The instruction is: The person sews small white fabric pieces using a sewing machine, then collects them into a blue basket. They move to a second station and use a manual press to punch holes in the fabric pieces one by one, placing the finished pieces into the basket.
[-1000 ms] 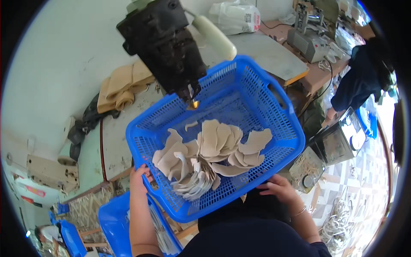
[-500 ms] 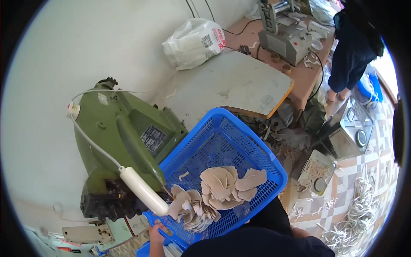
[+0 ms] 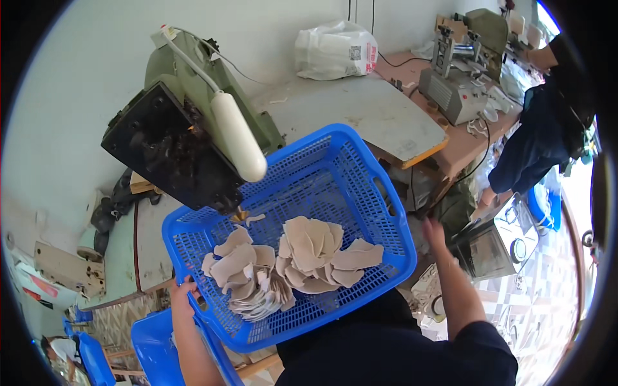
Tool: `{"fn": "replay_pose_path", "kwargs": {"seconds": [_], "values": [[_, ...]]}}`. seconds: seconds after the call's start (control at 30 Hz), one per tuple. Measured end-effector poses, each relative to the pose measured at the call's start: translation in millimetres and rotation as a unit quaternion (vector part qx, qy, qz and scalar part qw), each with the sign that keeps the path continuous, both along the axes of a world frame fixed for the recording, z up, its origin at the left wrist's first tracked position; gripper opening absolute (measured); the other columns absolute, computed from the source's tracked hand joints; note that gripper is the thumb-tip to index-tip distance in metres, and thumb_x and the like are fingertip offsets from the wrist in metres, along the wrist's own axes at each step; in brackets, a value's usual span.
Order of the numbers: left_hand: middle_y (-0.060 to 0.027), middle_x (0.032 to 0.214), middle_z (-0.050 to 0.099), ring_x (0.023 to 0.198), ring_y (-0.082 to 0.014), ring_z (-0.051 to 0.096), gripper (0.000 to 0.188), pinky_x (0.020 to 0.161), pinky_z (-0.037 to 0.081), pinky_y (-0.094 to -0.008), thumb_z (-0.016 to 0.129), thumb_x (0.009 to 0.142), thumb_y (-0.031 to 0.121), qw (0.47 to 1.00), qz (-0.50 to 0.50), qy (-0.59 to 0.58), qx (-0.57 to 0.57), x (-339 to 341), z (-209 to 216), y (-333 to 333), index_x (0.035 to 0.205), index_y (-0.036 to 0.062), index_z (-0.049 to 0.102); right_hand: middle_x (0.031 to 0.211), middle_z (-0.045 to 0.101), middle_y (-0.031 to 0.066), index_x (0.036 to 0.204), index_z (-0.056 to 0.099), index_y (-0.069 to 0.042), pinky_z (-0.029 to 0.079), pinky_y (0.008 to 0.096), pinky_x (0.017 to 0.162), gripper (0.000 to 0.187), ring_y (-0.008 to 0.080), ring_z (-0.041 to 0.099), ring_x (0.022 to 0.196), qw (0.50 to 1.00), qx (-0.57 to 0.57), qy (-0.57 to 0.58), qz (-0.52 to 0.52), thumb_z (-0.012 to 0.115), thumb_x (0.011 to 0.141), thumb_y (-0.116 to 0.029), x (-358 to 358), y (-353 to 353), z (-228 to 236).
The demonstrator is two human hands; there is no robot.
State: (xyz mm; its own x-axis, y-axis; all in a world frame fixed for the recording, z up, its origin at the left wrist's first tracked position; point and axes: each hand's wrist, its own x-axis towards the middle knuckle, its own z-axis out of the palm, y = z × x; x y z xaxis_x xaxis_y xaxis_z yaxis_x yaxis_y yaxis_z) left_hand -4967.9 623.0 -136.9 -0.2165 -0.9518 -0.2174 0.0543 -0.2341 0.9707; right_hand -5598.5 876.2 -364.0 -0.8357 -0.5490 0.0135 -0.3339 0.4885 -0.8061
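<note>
A blue plastic basket (image 3: 407,257) with slotted walls rests tilted in front of me. Inside it are two heaps of beige cut pieces, a fanned stack (image 3: 257,283) at left and a looser pile (image 3: 309,248) beside it. My left hand (image 3: 185,293) is closed round the handle at the basket's near left end. To the right of the basket is my right hand (image 3: 434,233), apart from its rim, fingers loosely stretched and holding nothing. The fingertips are small and slightly blurred. A white tubular lamp (image 3: 238,138) hangs over the basket's far left side.
A green machine with a dark head (image 3: 170,148) overhangs the basket's left corner. Behind lies a grey tabletop (image 3: 367,116) with a white plastic bag (image 3: 335,51). At right are a small grey machine (image 3: 454,93), a metal box (image 3: 502,238) and a co-worker's dark-clad legs (image 3: 528,141).
My view has shifted, and the basket now appears further left and higher. My right hand has come up into sight on the right. The left hand keeps its hold.
</note>
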Motion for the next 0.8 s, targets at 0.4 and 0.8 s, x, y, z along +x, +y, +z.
{"fn": "replay_pose_path", "kwargs": {"seconds": [0.4, 0.8], "values": [[-0.0019, 0.075, 0.055, 0.056, -0.0096, 0.050, 0.028, 0.051, 0.046, -0.0257, 0.060, 0.070, 0.007, 0.970, 0.157, -0.172, -0.066, -20.0, 18.4, 0.6, 0.097, 0.0028, 0.054, 0.077, 0.062, 0.0068, 0.090, 0.060, 0.000, 0.046, 0.0271, 0.063, 0.034, 0.0136, 0.057, 0.069, 0.949, 0.166, -0.026, 0.268, 0.057, 0.081, -0.033, 0.0, -208.0, 112.0], [-0.0146, 0.084, 0.063, 0.073, -0.0304, 0.062, 0.023, 0.067, 0.048, -0.0379, 0.057, 0.074, 0.012, 0.812, 0.160, -0.531, -0.182, -23.3, 3.2, 11.3, 0.095, 0.0026, 0.053, 0.075, 0.061, 0.0050, 0.085, 0.061, 0.000, 0.046, 0.0286, 0.063, 0.034, 0.0158, 0.057, 0.069, 0.943, 0.094, -0.222, 0.229, 0.056, 0.082, -0.033, -12.8, -216.0, 97.9]]}}
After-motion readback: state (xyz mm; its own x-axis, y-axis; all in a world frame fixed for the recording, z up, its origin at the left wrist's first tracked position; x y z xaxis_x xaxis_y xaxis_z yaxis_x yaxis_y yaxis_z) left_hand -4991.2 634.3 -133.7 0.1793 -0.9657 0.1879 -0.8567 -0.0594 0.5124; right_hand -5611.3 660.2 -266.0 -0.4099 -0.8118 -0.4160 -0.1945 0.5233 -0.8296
